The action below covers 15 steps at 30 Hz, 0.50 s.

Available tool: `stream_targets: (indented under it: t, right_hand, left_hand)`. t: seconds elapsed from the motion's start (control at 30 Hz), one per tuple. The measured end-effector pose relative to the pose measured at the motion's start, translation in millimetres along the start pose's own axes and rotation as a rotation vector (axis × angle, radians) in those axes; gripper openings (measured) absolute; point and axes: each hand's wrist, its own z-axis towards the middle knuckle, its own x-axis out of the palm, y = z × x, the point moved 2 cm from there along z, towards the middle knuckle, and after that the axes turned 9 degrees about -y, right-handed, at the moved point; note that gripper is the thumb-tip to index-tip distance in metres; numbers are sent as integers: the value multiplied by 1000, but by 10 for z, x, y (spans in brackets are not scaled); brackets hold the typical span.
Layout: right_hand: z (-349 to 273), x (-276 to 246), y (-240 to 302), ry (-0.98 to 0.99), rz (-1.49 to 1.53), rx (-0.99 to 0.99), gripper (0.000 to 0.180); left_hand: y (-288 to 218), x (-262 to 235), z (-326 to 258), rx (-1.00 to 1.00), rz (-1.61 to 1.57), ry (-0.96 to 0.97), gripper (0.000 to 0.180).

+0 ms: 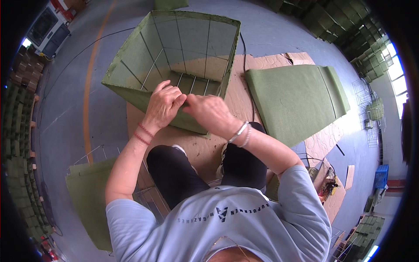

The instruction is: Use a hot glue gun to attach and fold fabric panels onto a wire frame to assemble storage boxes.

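A large box of green fabric over a wire frame (131,95) stands in front of me, its open top facing up toward me. Thin metal wires run along its inner walls and bottom. My left hand (163,106) is closed on the box's near rim. Right beside it, my right hand (210,114) also grips that rim, fingers curled and close to the left thumb. Whatever small part the fingertips pinch is hidden behind the hands.
Cardboard sheets (192,146) lie beneath the box. Flat green fabric covers rest at right (292,102) and lower left (89,201). A black cable (244,48) runs past the box. Tools (327,187) sit at lower right. Stacked green goods (336,22) line the walls.
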Motion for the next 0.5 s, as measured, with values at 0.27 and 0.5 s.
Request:
stream_targets:
  t: [0.27, 0.5]
  right_hand:
    - [137, -51, -4, 122, 31, 111, 10]
    - [112, -772, -577, -11, 195, -75, 24]
  left_hand:
    - [-89, -22, 72, -35, -71, -99, 66]
    - [-71, 0, 9, -58, -74, -199, 61]
